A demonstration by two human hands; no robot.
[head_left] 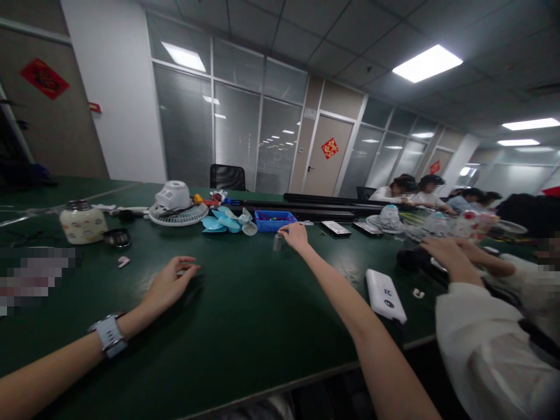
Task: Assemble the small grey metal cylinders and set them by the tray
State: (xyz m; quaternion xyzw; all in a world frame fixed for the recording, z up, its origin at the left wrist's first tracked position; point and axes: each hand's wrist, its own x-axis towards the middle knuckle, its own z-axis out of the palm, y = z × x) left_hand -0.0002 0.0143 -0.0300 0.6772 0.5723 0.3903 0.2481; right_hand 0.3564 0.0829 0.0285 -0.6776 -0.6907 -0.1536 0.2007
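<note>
Stretched out over the green table (245, 315), my right hand (295, 236) pinches the top of a small grey cylinder (277, 242), which stands upright at the table surface. Its exact kind is too small to make out. Just behind it lies a blue plastic tray (275, 224) with small items inside. My left hand (170, 283) rests low over the table with fingers loosely apart and nothing in them; a watch (110, 336) is on that wrist. Nearest beyond the left hand are light-blue fan blades (225, 221) and a white fan housing with its grille (177, 207).
At left stand a patterned jar (83, 223), a dark round lid (117, 237) and a small pink piece (123, 262). A white device marked 21 (385, 294) lies to the right. Beside it a co-worker's hands (450, 254) handle a dark object. Long black bars (324, 205) lie behind.
</note>
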